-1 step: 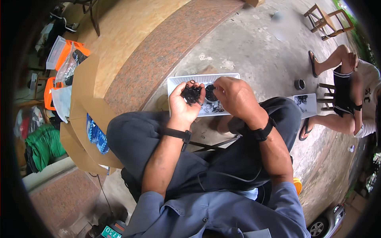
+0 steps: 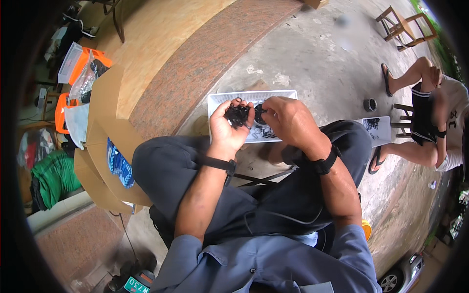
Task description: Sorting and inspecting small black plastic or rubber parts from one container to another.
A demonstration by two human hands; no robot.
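Outdoor concrete yard (image 2: 317, 53), wooden stools (image 2: 404, 27), cardboard box (image 2: 105, 146), parked car (image 2: 403, 278)

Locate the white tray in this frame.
In the head view the white tray lies on the concrete ground ahead of the person's knees, centre frame, just beyond both hands, left hand and right hand, beside the reddish stone step.
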